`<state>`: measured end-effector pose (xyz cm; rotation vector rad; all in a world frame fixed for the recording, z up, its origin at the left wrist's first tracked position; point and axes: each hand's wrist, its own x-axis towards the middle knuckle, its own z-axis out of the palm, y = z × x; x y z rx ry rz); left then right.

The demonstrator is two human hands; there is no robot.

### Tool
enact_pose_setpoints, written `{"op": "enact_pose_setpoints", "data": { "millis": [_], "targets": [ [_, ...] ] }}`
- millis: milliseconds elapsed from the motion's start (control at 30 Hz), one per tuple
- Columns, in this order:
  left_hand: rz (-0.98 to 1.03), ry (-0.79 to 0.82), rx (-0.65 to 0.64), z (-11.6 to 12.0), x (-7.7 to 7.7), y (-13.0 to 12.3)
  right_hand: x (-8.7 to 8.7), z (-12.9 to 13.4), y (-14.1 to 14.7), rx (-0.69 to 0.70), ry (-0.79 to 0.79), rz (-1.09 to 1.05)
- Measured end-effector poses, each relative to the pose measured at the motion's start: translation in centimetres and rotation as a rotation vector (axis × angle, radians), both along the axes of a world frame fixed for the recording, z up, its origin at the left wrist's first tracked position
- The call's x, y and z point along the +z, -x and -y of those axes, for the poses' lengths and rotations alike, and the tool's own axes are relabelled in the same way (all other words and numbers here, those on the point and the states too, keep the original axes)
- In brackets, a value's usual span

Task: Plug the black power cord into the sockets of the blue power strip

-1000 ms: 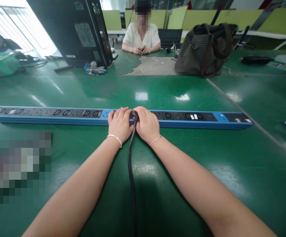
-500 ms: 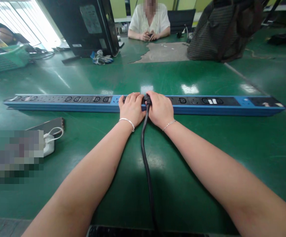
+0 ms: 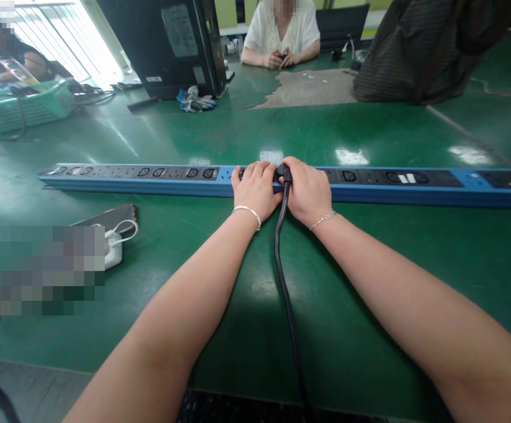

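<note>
A long blue power strip (image 3: 149, 187) with black sockets lies across the green table. My left hand (image 3: 257, 189) grips it near the middle, fingers over the top and thumb along the near side. Right beside it, my right hand (image 3: 309, 191) is closed around a black plug (image 3: 284, 173) at the strip's sockets. How deep the plug sits in a socket is hidden by my fingers. From the plug a thick black cable (image 3: 285, 282) runs down toward the table's near edge.
A black computer case (image 3: 180, 53) stands at the back, gloves (image 3: 196, 100) beside it. A dark bag (image 3: 409, 59) is at the back right, a green basket (image 3: 39, 106) at left. A white charger (image 3: 114, 251) lies left of my arm. Two people sit beyond.
The view has turned slightly left, so everything sits farther right in the picture. Both hands keep their places on the strip and plug. A black cable now shows at the lower left.
</note>
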<state>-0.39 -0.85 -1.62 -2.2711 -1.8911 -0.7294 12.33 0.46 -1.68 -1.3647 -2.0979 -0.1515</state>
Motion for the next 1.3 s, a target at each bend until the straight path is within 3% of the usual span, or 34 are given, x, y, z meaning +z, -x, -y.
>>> {"op": "enact_pose_setpoints", "data": {
  "millis": [500, 767, 1000, 1167, 1300],
  "targets": [
    [0.023, -0.036, -0.003, -0.1, -0.2, 0.0, -0.1, -0.1, 0.1, 0.025, 0.021, -0.010],
    [0.007, -0.054, -0.009, -0.2, -0.2, 0.2, 1.8, -0.5, -0.8, -0.107, -0.175, -0.234],
    [0.009, -0.053, -0.015, -0.2, -0.2, 0.3, 2.5, -1.9, -5.9, -0.210, -0.254, -0.511],
    [0.014, -0.039, -0.011, -0.1, -0.1, 0.2, 1.2, -5.5, -11.5, -0.153, -0.256, -0.757],
    [0.017, -0.029, -0.008, 0.0, 0.1, 0.1, 0.8, -6.3, -13.5, -0.086, -0.165, -0.955]
  ]
}}
